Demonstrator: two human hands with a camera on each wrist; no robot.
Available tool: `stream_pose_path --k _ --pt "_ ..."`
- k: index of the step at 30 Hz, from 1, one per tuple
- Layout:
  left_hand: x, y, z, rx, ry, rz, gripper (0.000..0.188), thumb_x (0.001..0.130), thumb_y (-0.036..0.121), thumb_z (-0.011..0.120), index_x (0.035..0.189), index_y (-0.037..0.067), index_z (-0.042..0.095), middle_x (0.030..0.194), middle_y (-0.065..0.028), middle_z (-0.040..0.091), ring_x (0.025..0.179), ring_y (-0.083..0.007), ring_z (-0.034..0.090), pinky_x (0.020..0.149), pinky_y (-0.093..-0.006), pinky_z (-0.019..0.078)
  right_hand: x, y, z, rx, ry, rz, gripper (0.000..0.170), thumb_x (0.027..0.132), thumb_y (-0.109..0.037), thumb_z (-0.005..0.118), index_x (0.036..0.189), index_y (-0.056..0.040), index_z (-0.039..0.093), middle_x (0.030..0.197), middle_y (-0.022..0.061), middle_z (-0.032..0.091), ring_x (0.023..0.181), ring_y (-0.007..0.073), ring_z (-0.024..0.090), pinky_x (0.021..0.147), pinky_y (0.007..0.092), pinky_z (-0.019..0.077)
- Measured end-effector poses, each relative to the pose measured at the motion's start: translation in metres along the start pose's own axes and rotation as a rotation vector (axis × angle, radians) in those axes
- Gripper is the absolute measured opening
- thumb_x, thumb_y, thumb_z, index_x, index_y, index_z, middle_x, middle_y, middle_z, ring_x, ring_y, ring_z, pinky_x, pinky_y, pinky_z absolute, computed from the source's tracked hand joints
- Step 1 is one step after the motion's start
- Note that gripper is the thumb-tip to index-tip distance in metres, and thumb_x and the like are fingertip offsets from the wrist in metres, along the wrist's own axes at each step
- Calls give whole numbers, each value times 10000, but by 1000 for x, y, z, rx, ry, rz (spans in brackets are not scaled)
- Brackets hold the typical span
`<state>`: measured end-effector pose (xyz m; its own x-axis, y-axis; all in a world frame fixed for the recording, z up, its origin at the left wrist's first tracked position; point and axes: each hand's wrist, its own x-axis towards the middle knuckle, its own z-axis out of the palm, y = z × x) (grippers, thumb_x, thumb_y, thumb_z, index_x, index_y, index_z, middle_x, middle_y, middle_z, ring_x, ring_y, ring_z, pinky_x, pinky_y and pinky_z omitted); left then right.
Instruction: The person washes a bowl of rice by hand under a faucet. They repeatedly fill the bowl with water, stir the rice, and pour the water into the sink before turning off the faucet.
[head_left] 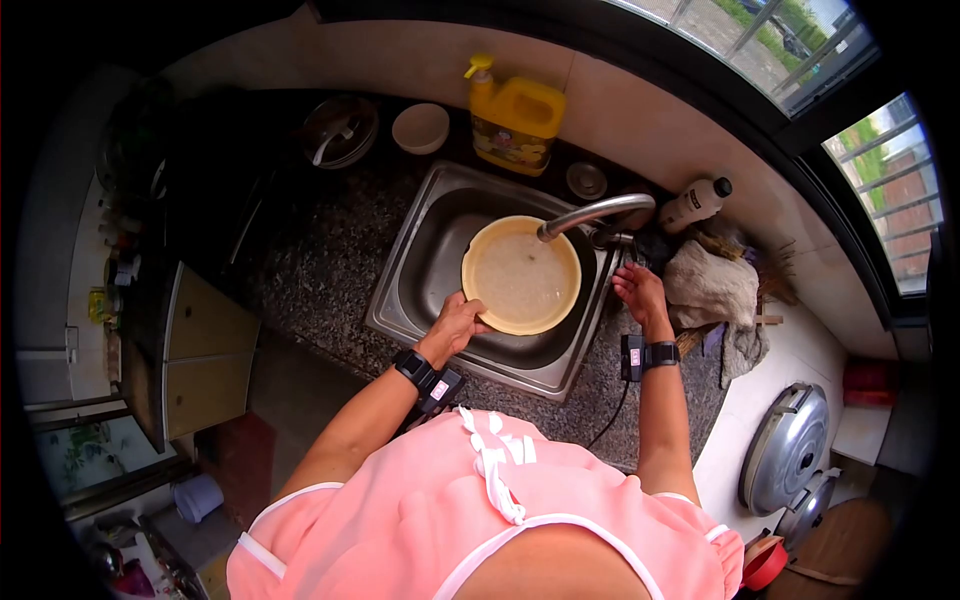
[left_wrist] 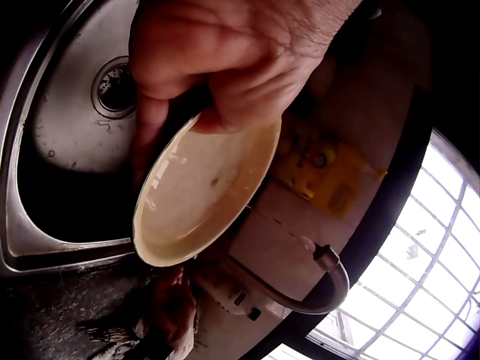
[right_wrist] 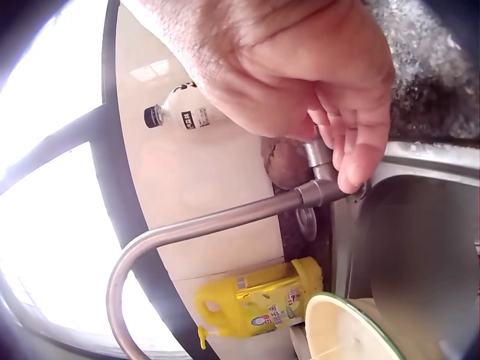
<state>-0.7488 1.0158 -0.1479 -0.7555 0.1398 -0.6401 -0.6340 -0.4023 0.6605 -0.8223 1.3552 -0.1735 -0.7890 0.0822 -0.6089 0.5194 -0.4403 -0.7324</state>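
Observation:
My left hand (head_left: 455, 328) (left_wrist: 232, 60) grips the near left rim of a cream basin (head_left: 530, 328) (right_wrist: 330, 322), thumb over the edge. Cloudy liquid with a small dark speck fills part of the basin, which is within the metal sink (head_left: 435, 200) (left_wrist: 52, 120). Above it curves the faucet (head_left: 600, 208) (right_wrist: 225, 217); a thin line of water shows below its spout in the left wrist view. Beside the faucet's base is my right hand (head_left: 642, 295) (right_wrist: 300, 82), its fingers loosely bent and holding nothing. Whether a fingertip touches the faucet is unclear.
Behind the sink stand a yellow jug (head_left: 515, 125), a pale bowl (head_left: 420, 128) and stacked dishes (head_left: 342, 135). Right of the faucet are a black-capped bottle (head_left: 695, 205) and a grey cloth (head_left: 710, 285). Metal lids (head_left: 785, 450) are at the far right.

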Motion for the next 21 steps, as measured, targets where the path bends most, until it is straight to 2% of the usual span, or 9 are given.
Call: stream_pose_path --k 10,21 --pt "4 -12 -10 15 -11 18 329 767 -13 465 1095 -36 469 1035 -137 566 876 -266 603 677 -403 545 3 2 3 -24 22 1 271 928 -197 392 1076 16 473 836 113 579 712 229 604 616 316 509" --pt "-1 -9 -8 -15 -4 5 329 776 -7 463 1104 -27 469 1032 -130 569 866 -252 605 671 -389 546 5 2 2 -50 10 -17 176 935 -161 387 966 -20 487 770 76 568 644 195 589 554 296 486"
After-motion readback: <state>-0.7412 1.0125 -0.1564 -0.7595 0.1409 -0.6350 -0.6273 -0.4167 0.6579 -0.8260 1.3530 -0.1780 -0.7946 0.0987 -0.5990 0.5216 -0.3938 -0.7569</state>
